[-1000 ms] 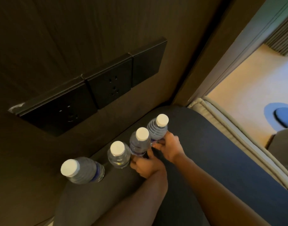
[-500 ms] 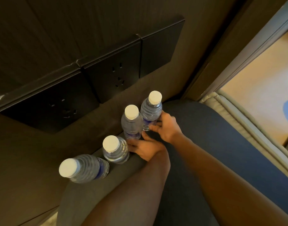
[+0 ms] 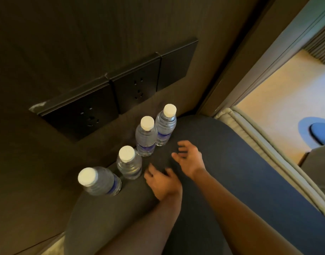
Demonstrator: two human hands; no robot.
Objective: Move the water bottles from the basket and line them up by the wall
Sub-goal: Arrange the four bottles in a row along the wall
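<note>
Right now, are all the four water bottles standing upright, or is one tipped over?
All upright: each water bottle rests on its base, white cap up, on the dark table.

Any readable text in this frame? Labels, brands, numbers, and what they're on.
None readable.
Blue label bands on the four water bottles: print too blurred and small to read.
White caps: no marking visible.
Dark socket panels on the wall: only pin holes, no lettering visible.
</note>
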